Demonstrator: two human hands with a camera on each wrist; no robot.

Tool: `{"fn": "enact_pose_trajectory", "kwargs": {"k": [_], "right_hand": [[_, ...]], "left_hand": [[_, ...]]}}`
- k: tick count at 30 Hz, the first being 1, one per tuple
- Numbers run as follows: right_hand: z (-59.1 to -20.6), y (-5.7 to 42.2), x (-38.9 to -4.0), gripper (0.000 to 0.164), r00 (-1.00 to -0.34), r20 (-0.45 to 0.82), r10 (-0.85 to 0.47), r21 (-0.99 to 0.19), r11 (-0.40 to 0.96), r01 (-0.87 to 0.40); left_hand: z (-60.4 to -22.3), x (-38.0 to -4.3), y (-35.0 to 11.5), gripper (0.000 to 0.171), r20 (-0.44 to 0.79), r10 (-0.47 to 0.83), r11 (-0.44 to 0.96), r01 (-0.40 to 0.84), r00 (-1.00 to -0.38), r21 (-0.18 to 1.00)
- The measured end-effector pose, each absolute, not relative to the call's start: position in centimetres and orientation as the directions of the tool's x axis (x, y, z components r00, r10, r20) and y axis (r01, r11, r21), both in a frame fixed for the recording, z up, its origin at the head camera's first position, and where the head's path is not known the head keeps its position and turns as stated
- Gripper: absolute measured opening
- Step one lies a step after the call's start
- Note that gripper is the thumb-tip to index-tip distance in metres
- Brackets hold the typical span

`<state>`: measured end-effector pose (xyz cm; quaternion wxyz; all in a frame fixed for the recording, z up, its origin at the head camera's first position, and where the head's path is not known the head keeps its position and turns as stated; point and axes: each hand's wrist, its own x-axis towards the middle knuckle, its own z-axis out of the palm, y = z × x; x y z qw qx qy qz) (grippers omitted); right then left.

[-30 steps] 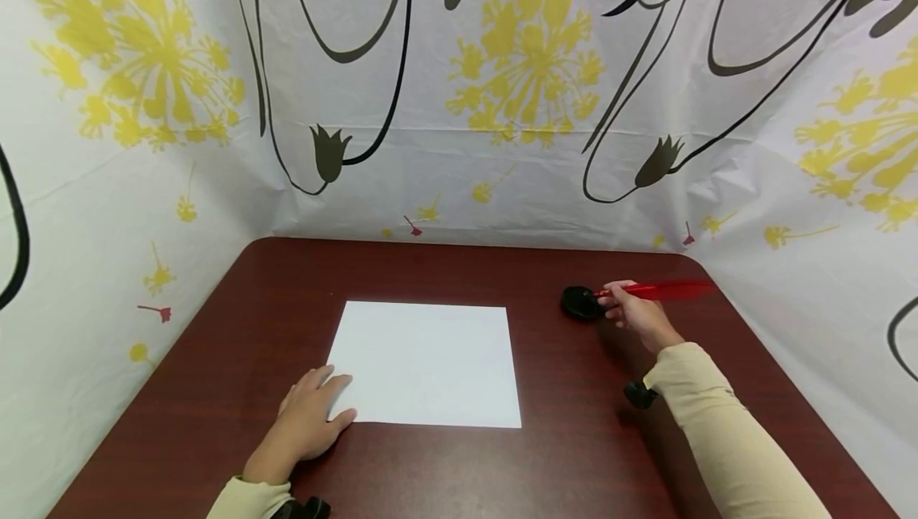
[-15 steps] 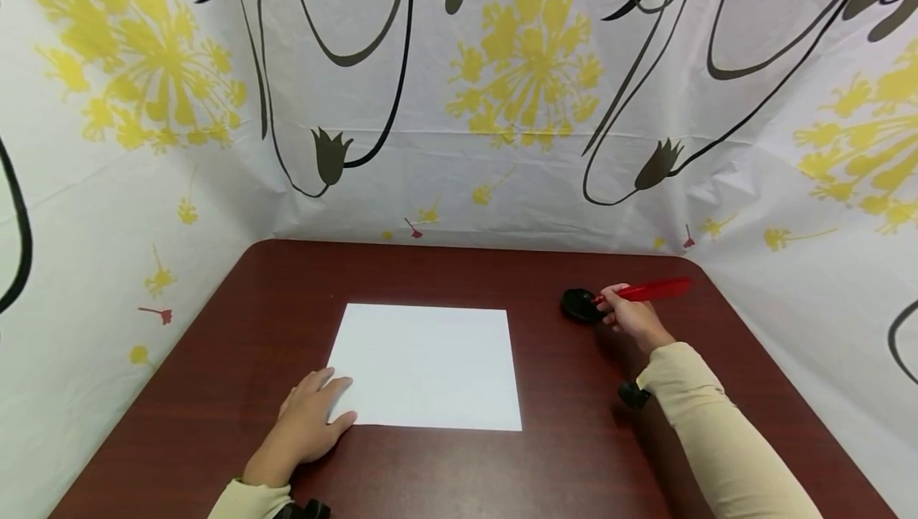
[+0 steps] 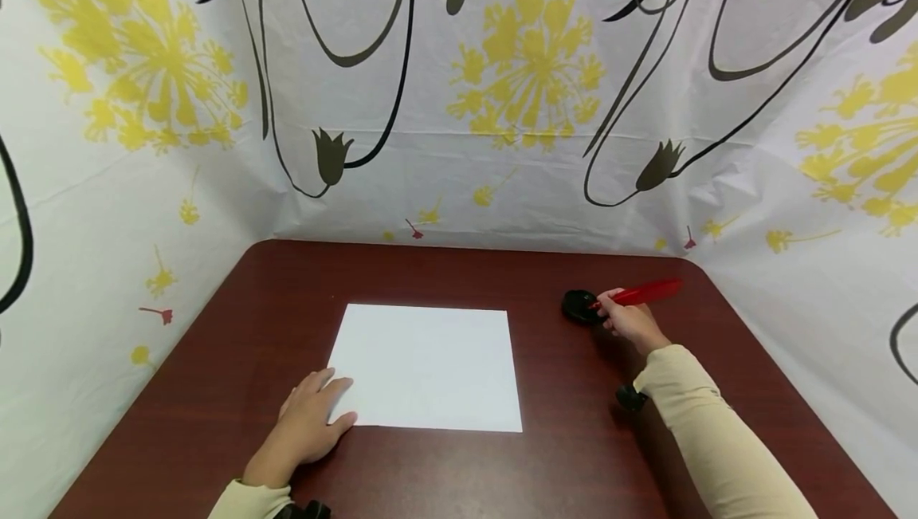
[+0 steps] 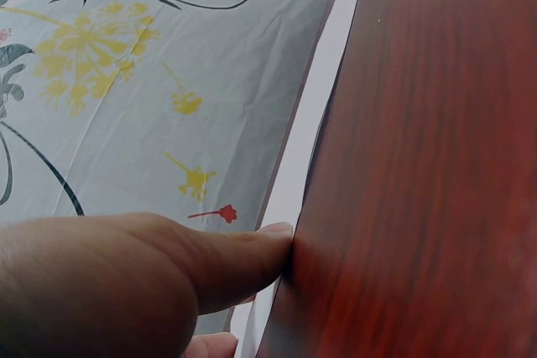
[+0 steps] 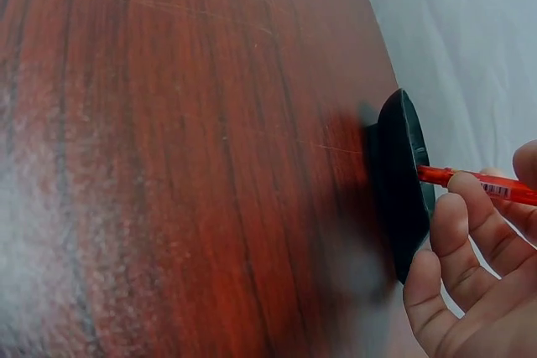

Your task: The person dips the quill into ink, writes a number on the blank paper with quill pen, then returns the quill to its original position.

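My right hand [image 3: 629,323] pinches a red feather pen [image 3: 649,292], its plume pointing back to the right. The lower end of the pen meets a round black holder [image 3: 577,307] on the table's right side. In the right wrist view, the pen's red barrel [image 5: 435,176] reaches into the dished face of the black holder [image 5: 396,194]. My left hand [image 3: 304,421] lies with spread fingers on the lower left corner of a blank white sheet of paper [image 3: 433,367]. In the left wrist view, its thumb [image 4: 243,262] presses the paper's near edge.
The dark red-brown wooden table [image 3: 423,475] has rounded far corners. A white cloth [image 3: 402,96] with yellow and grey plant prints hangs behind it and at both sides. Each wrist carries a black device [image 3: 631,399].
My right hand has shifted slightly left towards the black holder, and the feather pen's plume has swung left with it. My left hand and the paper stay in place.
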<state>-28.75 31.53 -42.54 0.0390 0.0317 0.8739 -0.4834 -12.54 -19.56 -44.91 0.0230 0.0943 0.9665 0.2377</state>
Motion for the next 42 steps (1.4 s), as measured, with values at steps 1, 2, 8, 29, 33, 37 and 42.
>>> {"fn": "enact_pose_trajectory", "kwargs": {"k": [1,2,8,29,33,37,42], "right_hand": [[-42.7,31.5,-28.7,0.041,-0.995,-0.102,0.017,-0.839,0.536,0.095],[-42.8,31.5,-28.7,0.040,-0.994,-0.106,0.014,-0.836,0.540,0.097],[-42.7,31.6,-28.7,0.037,-0.995,-0.096,0.023,-0.834,0.544,0.093],[-42.3,31.6,-28.8,0.037,-0.994,-0.107,0.031,-0.827,0.553,0.106],[-42.1,31.7,-28.8,0.038,-0.993,-0.110,0.029,-0.828,0.550,0.108],[-41.9,31.7,-28.8,0.039,-0.995,-0.100,0.023,-0.827,0.554,0.096],[-41.5,31.6,-28.7,0.044,-0.994,-0.108,0.029,-0.845,0.524,0.107]], "left_hand": [[-44.9,-12.4,-19.6,0.047,-0.008,0.192,0.869,0.167,-0.981,0.465],[-44.9,-12.4,-19.6,0.047,-0.017,0.190,0.869,0.160,-0.982,0.468],[-44.9,-12.4,-19.6,0.048,-0.019,0.188,0.868,0.157,-0.982,0.472],[-44.6,-12.7,-19.3,0.047,-0.013,0.187,0.873,0.160,-0.982,0.461],[-44.6,-12.7,-19.3,0.047,-0.003,0.190,0.872,0.167,-0.982,0.459],[-44.6,-12.8,-19.3,0.047,-0.001,0.196,0.871,0.174,-0.981,0.460],[-44.6,-12.9,-19.3,0.047,-0.018,0.202,0.869,0.171,-0.979,0.465]]}}
